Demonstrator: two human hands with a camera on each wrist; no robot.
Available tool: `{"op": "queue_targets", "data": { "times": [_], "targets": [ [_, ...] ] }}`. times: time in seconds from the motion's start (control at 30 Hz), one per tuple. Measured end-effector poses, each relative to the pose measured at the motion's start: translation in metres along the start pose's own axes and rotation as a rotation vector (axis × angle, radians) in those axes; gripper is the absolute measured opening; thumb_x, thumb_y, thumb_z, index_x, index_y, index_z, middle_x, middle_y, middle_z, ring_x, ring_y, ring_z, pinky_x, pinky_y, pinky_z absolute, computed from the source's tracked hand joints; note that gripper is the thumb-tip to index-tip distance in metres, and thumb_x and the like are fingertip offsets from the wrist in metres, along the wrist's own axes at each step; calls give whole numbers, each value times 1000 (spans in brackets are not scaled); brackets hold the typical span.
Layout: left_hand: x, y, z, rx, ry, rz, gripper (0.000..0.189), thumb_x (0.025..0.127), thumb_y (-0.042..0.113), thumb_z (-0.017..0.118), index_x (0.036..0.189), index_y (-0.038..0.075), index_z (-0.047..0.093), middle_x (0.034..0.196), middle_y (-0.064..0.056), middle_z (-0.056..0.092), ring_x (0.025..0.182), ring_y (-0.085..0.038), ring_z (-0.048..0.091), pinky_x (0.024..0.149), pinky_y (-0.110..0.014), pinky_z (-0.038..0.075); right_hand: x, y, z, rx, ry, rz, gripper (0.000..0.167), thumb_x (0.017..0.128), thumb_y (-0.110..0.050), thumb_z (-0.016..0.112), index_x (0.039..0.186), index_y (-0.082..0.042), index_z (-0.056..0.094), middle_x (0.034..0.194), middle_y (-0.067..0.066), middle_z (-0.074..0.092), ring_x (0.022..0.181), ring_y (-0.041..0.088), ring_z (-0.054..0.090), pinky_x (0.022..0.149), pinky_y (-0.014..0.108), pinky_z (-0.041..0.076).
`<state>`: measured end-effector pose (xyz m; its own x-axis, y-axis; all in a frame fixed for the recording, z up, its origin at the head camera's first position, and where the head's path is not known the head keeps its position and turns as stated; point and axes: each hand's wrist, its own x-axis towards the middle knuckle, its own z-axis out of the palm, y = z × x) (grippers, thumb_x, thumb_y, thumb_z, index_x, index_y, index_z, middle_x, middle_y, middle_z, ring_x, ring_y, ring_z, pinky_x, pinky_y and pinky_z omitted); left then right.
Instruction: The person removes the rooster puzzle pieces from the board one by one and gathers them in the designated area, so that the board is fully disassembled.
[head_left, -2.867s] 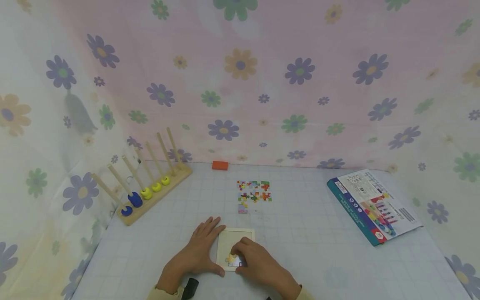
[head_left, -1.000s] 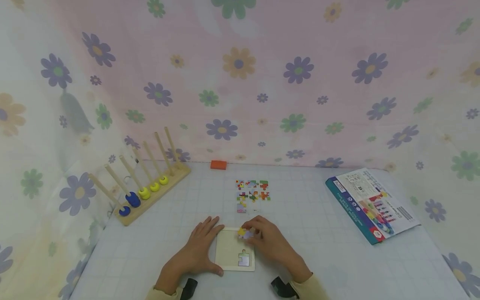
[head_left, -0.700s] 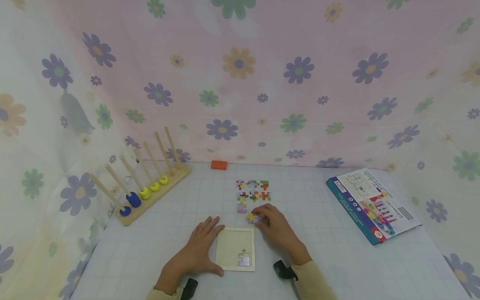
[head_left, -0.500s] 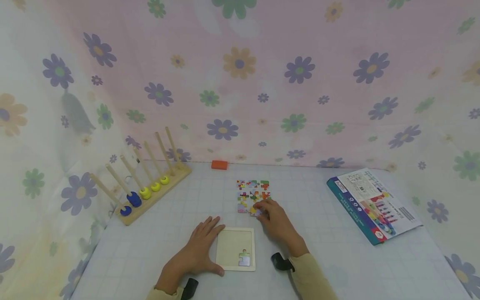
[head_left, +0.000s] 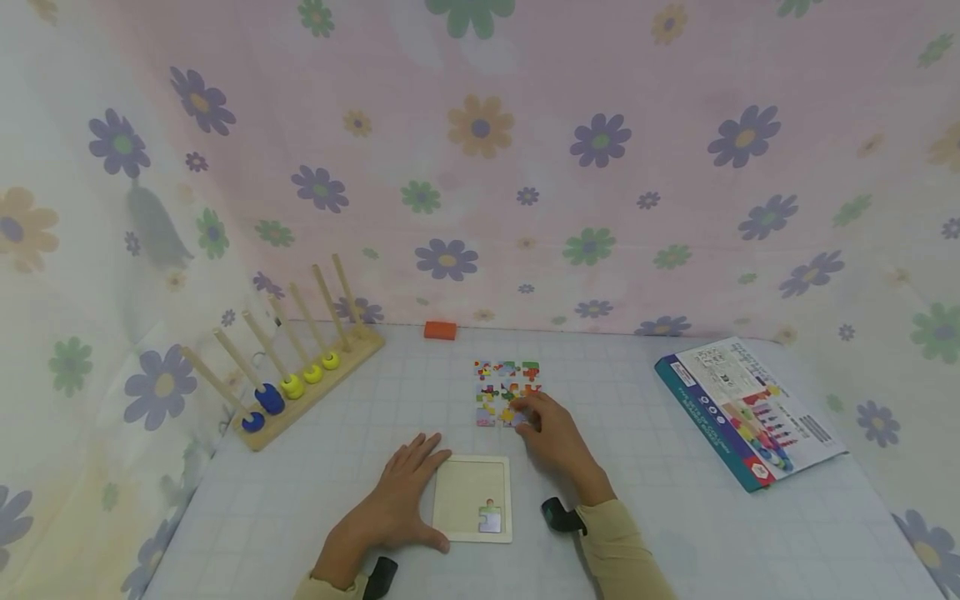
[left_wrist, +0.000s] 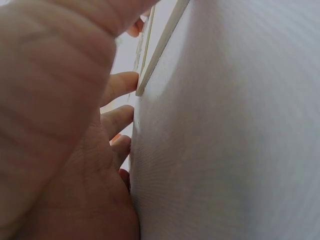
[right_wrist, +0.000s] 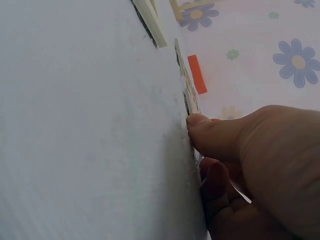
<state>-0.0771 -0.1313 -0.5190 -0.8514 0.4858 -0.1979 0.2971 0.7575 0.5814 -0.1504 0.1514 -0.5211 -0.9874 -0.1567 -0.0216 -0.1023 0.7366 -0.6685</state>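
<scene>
In the head view my left hand [head_left: 401, 500] lies with fingers spread at the left side of a square wooden puzzle tray [head_left: 465, 492], index finger and thumb against its edge. One puzzle piece [head_left: 491, 519] sits in the tray's lower right corner. Beyond the tray, my right hand [head_left: 553, 429] holds a yellow and lilac puzzle piece [head_left: 507, 417] between thumb and fingers, flat at the bottom row of a group of puzzle pieces [head_left: 483, 392]. The hand partly covers the right side of that group. In the right wrist view the thumb [right_wrist: 212, 135] presses at the pieces' edge.
A wooden bead stand [head_left: 322, 387] with blue and yellow beads is at the left. An orange block [head_left: 440, 331] lies at the table's back edge. A flat printed box [head_left: 750, 417] lies at the right. Flowered cloth [head_left: 525, 167] hangs behind.
My right hand has lifted a puzzle piece out of the tray and carried it away from me to the bottom row of the group, beside the left piece. The left hand has stayed put.
</scene>
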Motion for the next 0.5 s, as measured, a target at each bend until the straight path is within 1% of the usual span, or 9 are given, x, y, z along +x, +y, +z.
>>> {"op": "queue_targets", "data": {
  "times": [0.1, 0.33, 0.5],
  "targets": [
    [0, -1, 0, 1, 4, 6, 124, 56, 63, 93, 156, 15, 37, 171, -9, 20, 159, -36, 12, 128, -63, 12, 0, 0, 1, 7, 9, 3, 30, 90, -9, 76, 119, -17, 70, 113, 0, 66, 88, 14, 53, 78, 30, 48],
    [-1, 0, 0, 1, 7, 11, 124, 56, 62, 93, 156, 15, 37, 171, -9, 20, 159, -37, 12, 128, -62, 13, 0, 1, 1, 12, 21, 3, 31, 90, -9, 77, 119, -17, 70, 102, -2, 63, 84, 12, 51, 73, 27, 45],
    [0, -1, 0, 7, 9, 15, 124, 56, 64, 92, 156, 16, 37, 171, -9, 20, 159, -36, 12, 128, -62, 14, -1, 2, 1, 17, 38, -1, 33, 88, -9, 78, 119, -16, 70, 101, -1, 62, 83, 12, 51, 72, 26, 45]
  ]
}}
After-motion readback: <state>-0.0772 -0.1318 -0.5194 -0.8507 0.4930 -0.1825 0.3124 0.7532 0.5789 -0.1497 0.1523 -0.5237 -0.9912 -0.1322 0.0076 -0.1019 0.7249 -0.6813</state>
